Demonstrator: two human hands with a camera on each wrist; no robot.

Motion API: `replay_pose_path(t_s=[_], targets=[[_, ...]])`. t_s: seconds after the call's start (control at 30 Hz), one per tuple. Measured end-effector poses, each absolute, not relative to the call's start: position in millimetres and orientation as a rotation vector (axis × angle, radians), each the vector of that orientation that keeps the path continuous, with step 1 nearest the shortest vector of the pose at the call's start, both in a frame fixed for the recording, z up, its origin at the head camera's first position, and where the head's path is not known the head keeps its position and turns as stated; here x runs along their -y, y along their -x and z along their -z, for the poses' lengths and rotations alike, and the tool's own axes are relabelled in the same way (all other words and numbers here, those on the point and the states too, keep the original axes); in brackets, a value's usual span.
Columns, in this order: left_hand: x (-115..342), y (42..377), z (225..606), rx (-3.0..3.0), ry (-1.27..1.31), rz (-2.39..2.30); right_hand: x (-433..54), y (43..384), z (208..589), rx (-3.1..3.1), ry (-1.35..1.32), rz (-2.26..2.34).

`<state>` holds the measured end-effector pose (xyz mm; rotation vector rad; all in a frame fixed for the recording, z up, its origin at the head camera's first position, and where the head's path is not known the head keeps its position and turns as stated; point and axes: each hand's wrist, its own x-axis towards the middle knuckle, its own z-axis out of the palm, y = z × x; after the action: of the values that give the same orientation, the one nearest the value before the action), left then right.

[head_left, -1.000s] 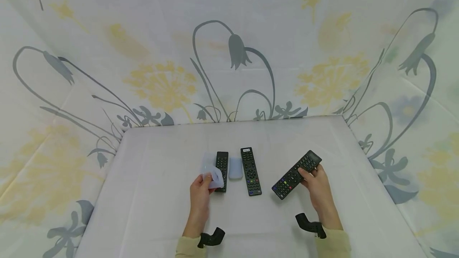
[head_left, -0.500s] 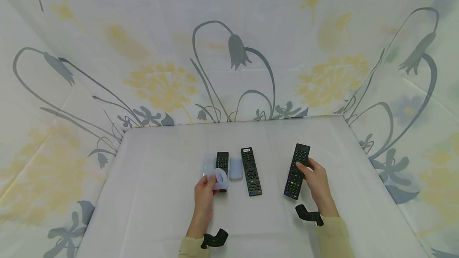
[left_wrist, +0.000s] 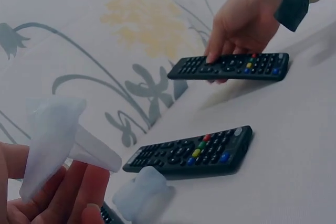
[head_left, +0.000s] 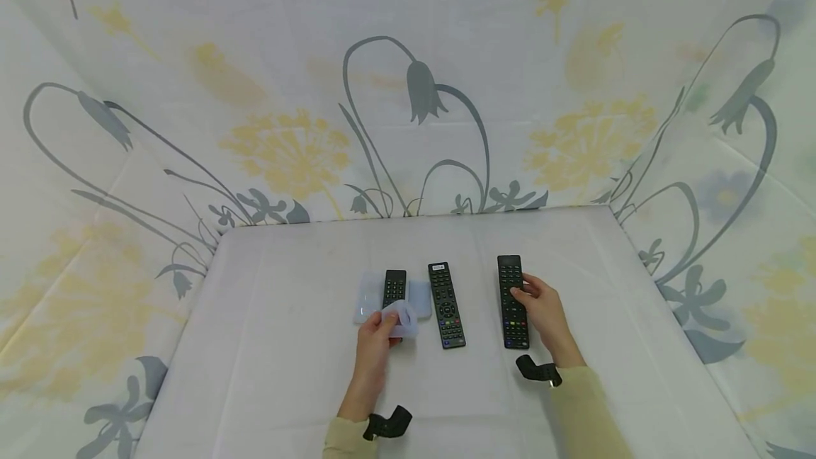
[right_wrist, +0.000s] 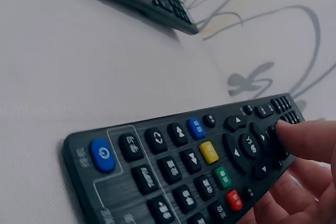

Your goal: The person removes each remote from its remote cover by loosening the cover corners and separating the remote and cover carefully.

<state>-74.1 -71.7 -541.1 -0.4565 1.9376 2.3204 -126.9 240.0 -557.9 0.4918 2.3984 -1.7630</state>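
Note:
My left hand pinches a translucent bluish-white soft piece, rolled at its edge, over the lower end of a short black remote control. In the left wrist view this piece looks like a loose film sleeve. My right hand grips a long black remote control by its right side, thumb on the buttons. Close up, this remote shows a blue power button and coloured keys in the right wrist view. Another long remote lies between the hands, untouched.
A pale blue flat piece lies between the short remote and the middle one. Left of the short remote lies a clear flat piece. The white-covered table meets a floral cloth backdrop along its far edge.
My right hand has moved left and turned its remote from slanted to nearly upright in the head view. My left hand has shifted right with the bluish piece.

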Motion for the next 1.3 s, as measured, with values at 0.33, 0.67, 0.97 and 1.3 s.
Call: replay_pose_path(t_s=[0.33,0.67,0.97,1.3], targets=[[51.1,88.3,535.9,-2.031,0.160,-2.062,-234.3,126.6,569.4,-2.416,-0.465,1.780],[22.4,104.7,533.4,-2.008,-0.010,-1.935,-230.2,125.0,575.9,-2.460,-0.485,1.783],[-6.2,120.1,539.0,-2.085,-0.068,-1.800,-228.1,125.8,576.4,-2.491,-0.514,1.773],[-37.6,142.4,540.2,-2.426,-0.212,-1.305,-221.8,123.2,580.9,-2.588,-0.730,1.819]])
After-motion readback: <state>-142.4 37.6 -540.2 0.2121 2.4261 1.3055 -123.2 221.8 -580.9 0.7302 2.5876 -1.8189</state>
